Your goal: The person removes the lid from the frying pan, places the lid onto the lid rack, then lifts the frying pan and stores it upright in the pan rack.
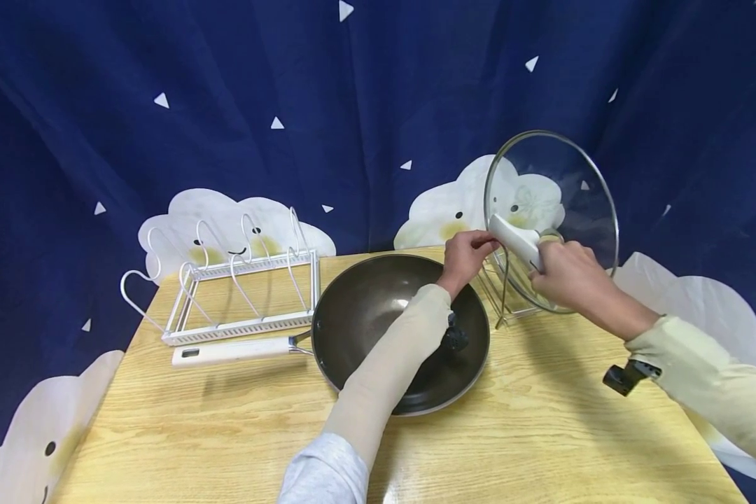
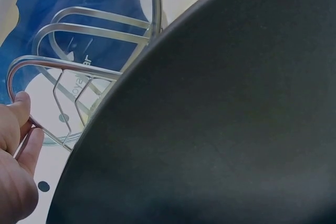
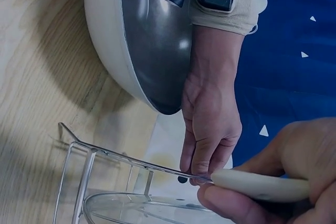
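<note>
A round glass lid (image 1: 582, 182) with a metal rim stands nearly upright at the right. My right hand (image 1: 570, 274) grips the lid's white handle (image 1: 515, 239). Behind and below the lid is a small metal wire rack (image 2: 100, 34), partly hidden in the head view. Reaching across the wok, my left hand (image 1: 465, 260) pinches the curved wire end of this rack between thumb and fingers, as the left wrist view shows. The lid's lower part is among the rack's wires; whether it rests on them I cannot tell.
A dark wok (image 1: 365, 315) with a white handle (image 1: 239, 351) pointing left sits mid-table, under my left forearm. Behind that handle stands a white rack (image 1: 239, 326) with several curved wire dividers. A blue curtain (image 1: 365, 126) hangs behind the wooden table (image 1: 227, 434).
</note>
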